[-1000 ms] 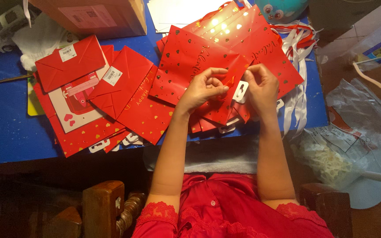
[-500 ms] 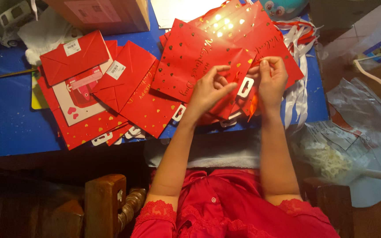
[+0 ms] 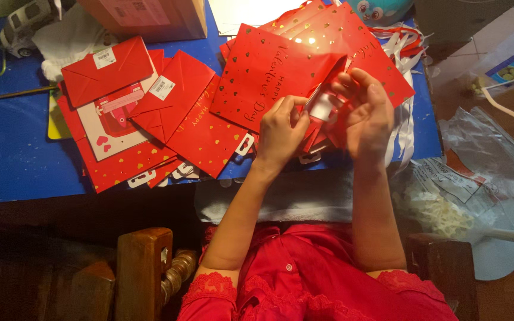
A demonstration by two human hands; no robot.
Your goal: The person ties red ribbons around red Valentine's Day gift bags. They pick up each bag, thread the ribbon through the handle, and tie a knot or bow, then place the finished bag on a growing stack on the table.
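Note:
My left hand [image 3: 281, 134] and my right hand [image 3: 367, 113] both grip a folded red paper gift bag [image 3: 322, 119] with a white tag on it, lifted just above the blue table [image 3: 13, 148]. The fingers of both hands pinch the bag's top edge. Under and behind my hands lies a fanned stack of flat red bags with gold hearts [image 3: 269, 77]. Further left, a second pile of flat red bags [image 3: 144, 125] shows folded bottoms and white price stickers.
A cardboard box [image 3: 150, 15] stands at the back of the table. White ribbons [image 3: 408, 89] hang off the table's right edge. Clear plastic wrappers [image 3: 483, 154] lie on the floor to the right. A wooden chair post [image 3: 144, 267] is at lower left.
Both hands have lifted the red bag higher and turned it. The view has shifted slightly, so the piles sit lower in frame.

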